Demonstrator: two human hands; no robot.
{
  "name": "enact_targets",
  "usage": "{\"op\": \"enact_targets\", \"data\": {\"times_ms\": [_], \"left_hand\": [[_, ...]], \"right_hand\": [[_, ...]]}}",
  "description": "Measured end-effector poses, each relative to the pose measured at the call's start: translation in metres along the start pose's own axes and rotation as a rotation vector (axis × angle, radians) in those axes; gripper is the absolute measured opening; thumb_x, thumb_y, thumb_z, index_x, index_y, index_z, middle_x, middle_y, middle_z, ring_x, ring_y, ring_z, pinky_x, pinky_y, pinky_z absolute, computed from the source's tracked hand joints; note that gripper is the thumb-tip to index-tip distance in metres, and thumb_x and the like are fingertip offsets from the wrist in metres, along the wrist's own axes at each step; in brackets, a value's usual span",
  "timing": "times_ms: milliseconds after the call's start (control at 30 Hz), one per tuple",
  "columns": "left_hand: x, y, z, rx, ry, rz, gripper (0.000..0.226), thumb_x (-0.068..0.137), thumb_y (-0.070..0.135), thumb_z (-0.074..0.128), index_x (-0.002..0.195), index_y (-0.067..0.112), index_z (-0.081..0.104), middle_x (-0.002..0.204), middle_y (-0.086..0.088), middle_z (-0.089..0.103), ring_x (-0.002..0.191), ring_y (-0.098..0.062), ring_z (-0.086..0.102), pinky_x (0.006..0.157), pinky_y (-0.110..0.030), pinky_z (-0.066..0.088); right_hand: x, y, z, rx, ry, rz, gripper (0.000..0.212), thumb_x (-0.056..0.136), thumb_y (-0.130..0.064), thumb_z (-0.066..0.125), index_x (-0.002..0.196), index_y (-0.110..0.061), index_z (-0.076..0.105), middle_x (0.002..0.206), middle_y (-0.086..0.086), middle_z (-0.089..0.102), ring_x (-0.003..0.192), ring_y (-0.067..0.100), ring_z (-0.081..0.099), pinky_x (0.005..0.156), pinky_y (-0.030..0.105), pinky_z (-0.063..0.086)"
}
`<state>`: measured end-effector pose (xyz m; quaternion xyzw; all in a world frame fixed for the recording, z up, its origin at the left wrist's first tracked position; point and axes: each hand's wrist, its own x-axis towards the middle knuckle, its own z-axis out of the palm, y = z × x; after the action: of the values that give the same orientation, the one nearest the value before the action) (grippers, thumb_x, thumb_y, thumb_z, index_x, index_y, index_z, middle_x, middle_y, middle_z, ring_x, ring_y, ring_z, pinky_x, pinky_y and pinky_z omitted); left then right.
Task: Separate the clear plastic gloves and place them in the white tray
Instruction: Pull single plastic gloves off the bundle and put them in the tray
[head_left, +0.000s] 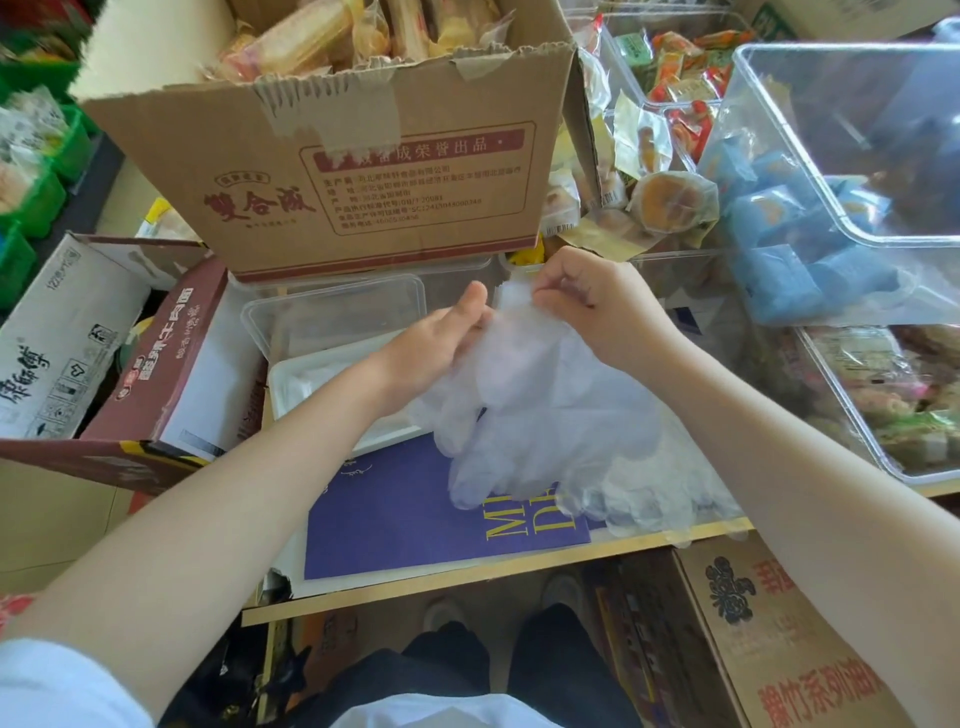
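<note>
A bunch of clear plastic gloves (540, 415) hangs in the air above the counter, fingers pointing down toward me. My left hand (441, 345) holds the bunch's cuff edge from the left, thumb up against the plastic. My right hand (597, 301) pinches the top cuff edge from the right with curled fingers. More clear gloves (660, 499) lie on the counter below, near its front edge. The white tray (311, 384) sits on the counter under my left wrist, left of the gloves; my forearm covers part of it.
A clear plastic lid or box (332, 312) lies behind the tray. A large cardboard box (332, 171) of snacks stands at the back. Clear bins (852, 156) of packaged food fill the right. A purple book (415, 514) lies on the counter. Cartons (93, 343) stand at left.
</note>
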<state>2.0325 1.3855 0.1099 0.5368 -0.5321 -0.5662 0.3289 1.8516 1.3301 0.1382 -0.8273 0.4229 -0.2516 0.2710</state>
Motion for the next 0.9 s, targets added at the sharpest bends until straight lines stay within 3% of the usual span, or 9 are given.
{"op": "enact_targets", "data": {"times_ms": [167,233,367,467,567,633,733,833,900], "left_hand": [[0.005,-0.014,0.0,0.566,-0.034,-0.004,0.015,0.095,0.025,0.049,0.092,0.01,0.053,0.087,0.0,0.061,0.081,-0.018,0.056,0.078,-0.031,0.044],[0.005,-0.022,0.003,0.501,-0.045,-0.044,0.016,0.094,0.024,0.048,0.085,0.012,0.049,0.076,0.005,0.053,0.074,-0.015,0.049,0.071,-0.029,0.039],[0.005,-0.037,0.012,0.137,-0.102,-0.057,0.034,0.087,0.032,0.049,0.102,0.001,0.051,0.088,-0.003,0.056,0.08,-0.013,0.051,0.073,-0.029,0.041],[0.01,-0.055,0.025,-0.082,-0.053,-0.12,0.015,0.098,0.017,0.045,0.103,0.004,0.052,0.089,-0.002,0.059,0.077,-0.009,0.056,0.068,-0.021,0.045],[0.023,-0.084,0.041,-0.163,0.089,-0.211,0.015,0.098,0.013,0.043,0.088,0.015,0.053,0.079,0.004,0.06,0.067,-0.004,0.057,0.061,-0.017,0.044],[0.034,-0.107,0.051,-0.08,0.162,-0.272,0.018,0.098,0.014,0.043,0.083,0.019,0.05,0.075,0.005,0.058,0.066,-0.006,0.055,0.06,-0.019,0.044],[0.047,-0.143,0.061,0.137,0.211,-0.341,0.019,0.097,0.017,0.045,0.078,0.021,0.046,0.077,0.002,0.056,0.076,-0.018,0.052,0.071,-0.035,0.04],[0.053,-0.158,0.066,0.225,0.235,-0.393,0.01,0.096,0.02,0.045,0.087,0.022,0.048,0.09,-0.002,0.062,0.085,-0.022,0.057,0.078,-0.037,0.043],[0.054,-0.154,0.066,0.269,0.244,-0.377,0.005,0.096,0.02,0.045,0.098,0.02,0.049,0.097,-0.001,0.063,0.09,-0.021,0.059,0.082,-0.038,0.044]], "right_hand": [[-0.001,-0.004,0.003,-0.037,-0.032,0.01,0.021,0.09,-0.016,0.06,0.11,-0.011,0.057,0.076,0.004,0.058,0.061,0.006,0.048,0.057,0.021,0.035],[0.0,-0.002,0.002,-0.008,-0.075,0.116,0.028,0.087,-0.026,0.063,0.113,-0.016,0.058,0.079,-0.004,0.055,0.066,0.005,0.047,0.062,0.02,0.035],[-0.006,0.019,-0.019,0.13,-0.389,0.492,0.05,0.065,-0.067,0.06,0.081,-0.02,0.061,0.068,-0.005,0.048,0.061,0.013,0.044,0.058,0.026,0.032],[-0.024,0.055,-0.023,0.439,-0.466,0.683,0.039,0.07,-0.056,0.055,0.09,-0.023,0.056,0.066,-0.01,0.054,0.052,0.001,0.054,0.05,0.013,0.039],[-0.04,0.097,-0.005,0.643,-0.381,0.82,0.052,0.079,-0.071,0.024,0.089,-0.026,0.05,0.057,-0.02,0.063,0.089,0.021,0.062,0.06,0.02,0.043],[-0.053,0.118,0.014,0.719,-0.385,0.934,0.058,0.088,-0.067,0.016,0.083,-0.024,0.055,0.073,-0.014,0.069,0.081,0.013,0.062,0.067,0.017,0.046],[-0.067,0.14,0.038,0.551,-0.482,0.96,0.046,0.079,-0.067,0.045,0.095,-0.026,0.061,0.107,-0.004,0.065,0.091,0.012,0.062,0.091,0.021,0.044],[-0.067,0.148,0.05,0.602,-0.457,0.945,0.018,0.091,-0.033,0.057,0.076,-0.024,0.06,0.069,-0.008,0.063,0.063,0.008,0.059,0.057,0.014,0.049],[-0.064,0.151,0.051,0.562,-0.437,0.887,0.026,0.089,-0.017,0.063,0.069,-0.026,0.049,0.062,-0.011,0.054,0.055,0.004,0.051,0.057,0.023,0.048]]}}
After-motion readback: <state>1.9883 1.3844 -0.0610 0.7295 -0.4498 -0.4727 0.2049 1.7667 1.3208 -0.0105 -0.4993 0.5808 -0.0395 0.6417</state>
